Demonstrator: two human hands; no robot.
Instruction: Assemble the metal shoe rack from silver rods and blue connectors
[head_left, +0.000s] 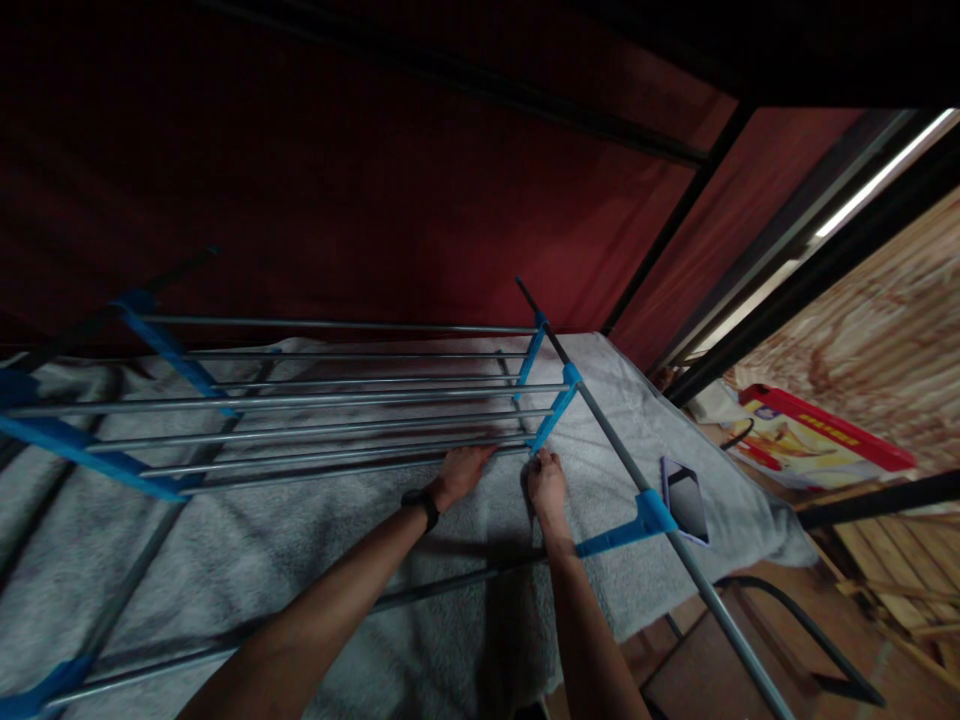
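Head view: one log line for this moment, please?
left hand on rack rod | right hand at blue connector | phone on towel

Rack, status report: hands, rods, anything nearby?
Left hand gripping a rack rod. Right hand at the blue end bracket. Phone lying on the grey towel beside the rack.

You are looking down at a bed (pixel 420 620) covered by a pale grey towel (pixel 247 550), which runs to the right edge and hangs over it a little. On the towel stands a rack (pixel 337 400) of grey metal rods held by blue plastic joints, spanning most of the bed. A phone (pixel 684 500) lies flat on the towel near the right edge, just beside the rack's slanting side pole.
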